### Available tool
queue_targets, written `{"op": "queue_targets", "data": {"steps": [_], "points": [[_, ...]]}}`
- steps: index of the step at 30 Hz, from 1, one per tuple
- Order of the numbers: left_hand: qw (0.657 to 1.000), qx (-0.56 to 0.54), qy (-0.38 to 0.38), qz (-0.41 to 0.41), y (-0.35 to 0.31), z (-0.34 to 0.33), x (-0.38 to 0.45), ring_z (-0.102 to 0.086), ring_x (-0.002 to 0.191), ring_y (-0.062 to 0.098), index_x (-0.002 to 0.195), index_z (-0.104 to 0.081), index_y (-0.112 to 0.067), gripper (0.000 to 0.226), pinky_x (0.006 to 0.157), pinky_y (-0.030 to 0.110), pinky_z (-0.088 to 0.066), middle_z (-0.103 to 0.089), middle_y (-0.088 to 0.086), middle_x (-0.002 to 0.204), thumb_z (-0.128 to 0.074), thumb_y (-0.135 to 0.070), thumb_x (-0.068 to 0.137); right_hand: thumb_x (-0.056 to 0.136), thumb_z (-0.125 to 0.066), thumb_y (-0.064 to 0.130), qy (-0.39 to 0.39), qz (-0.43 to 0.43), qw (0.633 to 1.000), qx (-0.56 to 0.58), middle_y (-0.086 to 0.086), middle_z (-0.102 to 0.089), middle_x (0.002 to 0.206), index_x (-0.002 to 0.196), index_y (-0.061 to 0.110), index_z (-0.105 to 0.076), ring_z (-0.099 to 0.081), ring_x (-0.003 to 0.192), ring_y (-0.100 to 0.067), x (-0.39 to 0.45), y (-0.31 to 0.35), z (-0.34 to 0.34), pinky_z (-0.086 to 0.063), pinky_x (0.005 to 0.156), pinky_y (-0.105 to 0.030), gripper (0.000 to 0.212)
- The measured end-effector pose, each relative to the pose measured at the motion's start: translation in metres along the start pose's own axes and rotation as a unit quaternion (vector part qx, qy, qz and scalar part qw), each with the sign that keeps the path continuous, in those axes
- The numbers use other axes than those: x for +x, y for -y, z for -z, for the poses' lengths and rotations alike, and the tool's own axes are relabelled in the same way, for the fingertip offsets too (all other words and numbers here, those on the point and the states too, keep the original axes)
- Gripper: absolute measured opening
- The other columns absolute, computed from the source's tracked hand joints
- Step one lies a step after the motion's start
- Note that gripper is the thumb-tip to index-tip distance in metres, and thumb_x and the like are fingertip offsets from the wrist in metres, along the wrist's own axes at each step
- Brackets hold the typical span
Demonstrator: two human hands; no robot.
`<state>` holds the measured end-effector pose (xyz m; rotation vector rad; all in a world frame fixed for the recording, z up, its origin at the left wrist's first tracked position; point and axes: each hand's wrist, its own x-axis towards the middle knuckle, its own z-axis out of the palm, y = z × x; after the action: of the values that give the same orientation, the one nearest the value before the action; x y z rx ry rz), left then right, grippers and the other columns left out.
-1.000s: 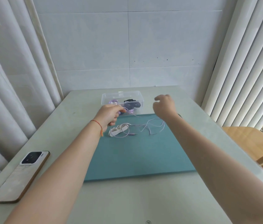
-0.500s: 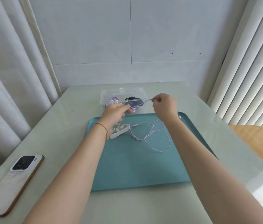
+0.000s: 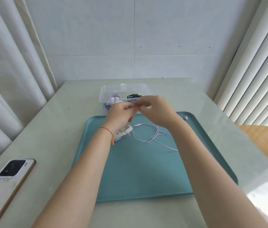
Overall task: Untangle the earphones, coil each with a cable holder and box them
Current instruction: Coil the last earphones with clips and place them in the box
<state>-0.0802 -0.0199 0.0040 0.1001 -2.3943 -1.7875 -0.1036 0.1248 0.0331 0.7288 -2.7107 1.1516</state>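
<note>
Both hands meet in the air just this side of the clear box [image 3: 125,89]: the left hand [image 3: 119,115] and the right hand [image 3: 156,111] have their fingertips curled together on what looks like a short stretch of the lilac earphone cable [image 3: 148,133], though the pinch itself is too small to make out surely. The rest of that cable trails below and toward the person from the fingers, looping loosely left to right across the far part of the teal tray [image 3: 146,170]. A white cable holder [image 3: 123,131] lies just under the left wrist, nearer that hand, and the tray's near half offers open room to draw the cable out.
</note>
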Motion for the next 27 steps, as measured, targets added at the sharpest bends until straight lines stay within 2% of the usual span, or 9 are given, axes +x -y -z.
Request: {"op": "queue_targets", "data": {"steps": [5, 9, 11, 14, 18, 20, 22, 24, 27], "points": [[0.999, -0.021, 0.040, 0.025, 0.000, 0.004, -0.003, -0.028, 0.038, 0.010, 0.076, -0.062, -0.010, 0.022, 0.041, 0.019, -0.023, -0.040, -0.007, 0.043, -0.061, -0.024, 0.092, 0.086, -0.056, 0.005, -0.004, -0.003, 1.000, -0.013, 0.004, -0.063, 0.070, 0.092, 0.013, -0.074, -0.058, 0.067, -0.016, 0.000, -0.006, 0.001, -0.042, 0.062, -0.025, 0.020], [0.995, -0.044, 0.085, 0.029, 0.001, 0.008, -0.005, -0.020, 0.041, 0.011, 0.080, -0.060, -0.009, 0.023, 0.039, 0.018, -0.021, -0.030, -0.005, 0.049, -0.055, -0.024, 0.097, 0.088, -0.051, 0.003, -0.190, -0.047, 0.981, -0.014, 0.001, -0.060, 0.073, 0.094, 0.009, -0.071, -0.052, 0.067, -0.019, 0.005, -0.021, 0.016, -0.033, 0.059, -0.024, 0.021], [0.995, -0.035, 0.093, 0.027, 0.001, 0.010, -0.005, -0.019, 0.041, 0.010, 0.083, -0.061, -0.009, 0.023, 0.039, 0.018, -0.021, -0.028, -0.007, 0.050, -0.054, -0.025, 0.098, 0.089, -0.049, 0.005, -0.242, -0.100, 0.965, -0.031, -0.002, -0.064, 0.079, 0.097, 0.010, -0.071, -0.051, 0.068, -0.019, 0.005, -0.032, 0.026, -0.031, 0.057, -0.024, 0.024], [0.994, -0.031, 0.098, 0.028, 0.001, 0.011, -0.006, -0.018, 0.042, 0.011, 0.084, -0.063, -0.010, 0.023, 0.040, 0.018, -0.019, -0.026, -0.007, 0.050, -0.053, -0.026, 0.098, 0.087, -0.047, 0.007, -0.207, -0.149, 0.964, -0.076, -0.004, -0.071, 0.098, 0.101, 0.012, -0.072, -0.056, 0.078, -0.019, 0.005, -0.043, 0.034, -0.036, 0.058, -0.024, 0.030], [0.995, -0.042, 0.087, 0.032, -0.002, 0.009, -0.007, -0.013, 0.044, 0.013, 0.085, -0.065, -0.013, 0.022, 0.040, 0.018, -0.016, -0.022, -0.005, 0.051, -0.055, -0.028, 0.097, 0.088, -0.053, 0.011, -0.122, -0.063, 0.988, -0.071, 0.003, -0.067, 0.118, 0.114, 0.017, -0.069, -0.058, 0.109, -0.014, 0.002, -0.027, 0.030, -0.039, 0.087, -0.019, 0.031], [0.994, -0.056, 0.087, 0.034, -0.004, 0.008, -0.008, -0.011, 0.046, 0.013, 0.082, -0.064, -0.014, 0.023, 0.040, 0.018, -0.013, -0.020, -0.004, 0.053, -0.055, -0.029, 0.097, 0.089, -0.056, 0.014, -0.048, -0.016, 0.998, -0.039, 0.008, -0.069, 0.112, 0.108, 0.022, -0.071, -0.059, 0.106, -0.008, 0.000, -0.013, 0.022, -0.037, 0.083, -0.012, 0.025], [0.991, -0.083, 0.095, 0.044, -0.008, 0.007, -0.010, -0.010, 0.047, 0.013, 0.076, -0.061, -0.015, 0.026, 0.041, 0.018, -0.011, -0.020, -0.005, 0.053, -0.055, -0.031, 0.097, 0.087, -0.058, 0.014, 0.001, 0.004, 1.000, -0.026, 0.010, -0.072, 0.098, 0.096, 0.024, -0.073, -0.063, 0.097, -0.006, -0.002, -0.005, 0.012, -0.043, 0.081, -0.016, 0.019], [0.986, -0.120, 0.098, 0.067, -0.011, 0.007, -0.010, -0.009, 0.044, 0.011, 0.071, -0.056, -0.016, 0.031, 0.041, 0.018, -0.009, -0.020, -0.007, 0.051, -0.053, -0.031, 0.098, 0.086, -0.059, 0.013, 0.011, 0.007, 1.000, -0.017, 0.009, -0.072, 0.087, 0.090, 0.022, -0.072, -0.066, 0.088, -0.008, -0.002, -0.002, 0.007, -0.049, 0.080, -0.022, 0.017], [0.973, -0.170, 0.109, 0.110, -0.013, 0.008, -0.008, -0.012, 0.038, 0.007, 0.069, -0.052, -0.016, 0.033, 0.040, 0.017, -0.008, -0.019, -0.007, 0.051, -0.046, -0.031, 0.099, 0.088, -0.057, 0.013, -0.002, 0.001, 1.000, -0.004, 0.005, -0.070, 0.088, 0.091, 0.019, -0.069, -0.064, 0.086, -0.010, -0.002, -0.003, 0.007, -0.047, 0.075, -0.018, 0.014]]}}
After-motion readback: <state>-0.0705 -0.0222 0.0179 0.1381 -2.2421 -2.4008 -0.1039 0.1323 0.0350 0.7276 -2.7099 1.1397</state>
